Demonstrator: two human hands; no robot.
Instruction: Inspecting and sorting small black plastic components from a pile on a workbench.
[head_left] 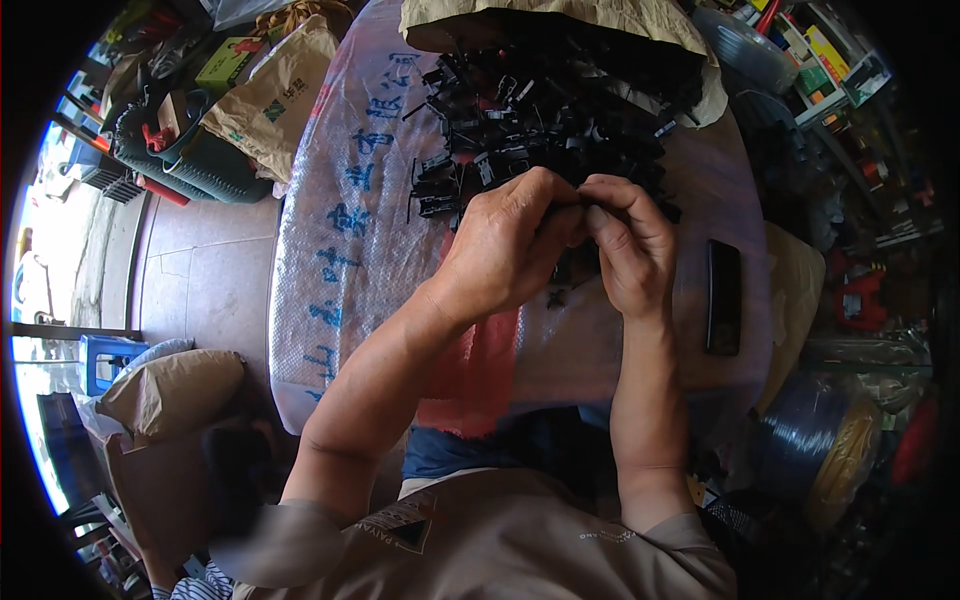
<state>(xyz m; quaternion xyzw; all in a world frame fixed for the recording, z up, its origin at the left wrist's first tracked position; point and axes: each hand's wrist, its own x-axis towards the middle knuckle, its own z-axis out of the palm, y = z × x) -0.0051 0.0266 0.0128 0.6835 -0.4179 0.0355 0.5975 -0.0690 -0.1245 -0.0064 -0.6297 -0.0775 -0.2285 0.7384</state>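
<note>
Both hands meet over the near edge of a heap of small black plastic parts [515,110]. My left hand [510,240] is closed, its thumb and fingers pinched together. Facing it, my right hand [636,245] pinches at the same spot with thumb and forefinger. A small dark piece shows between the fingertips, mostly hidden, and its kind cannot be made out. Under my hands lies a table covered with a white woven plastic sheet [310,290] bearing blue writing. A strip of red woven plastic [470,380] runs down toward my lap.
A brown paper sack [560,22] lies open behind the heap. At the table's right side rests a black phone [723,297]. Stuffed sacks [175,395] sit on the left, below a paper bag [280,100]. Crowded shelves [830,70] and a wrapped coil [815,440] stand at right.
</note>
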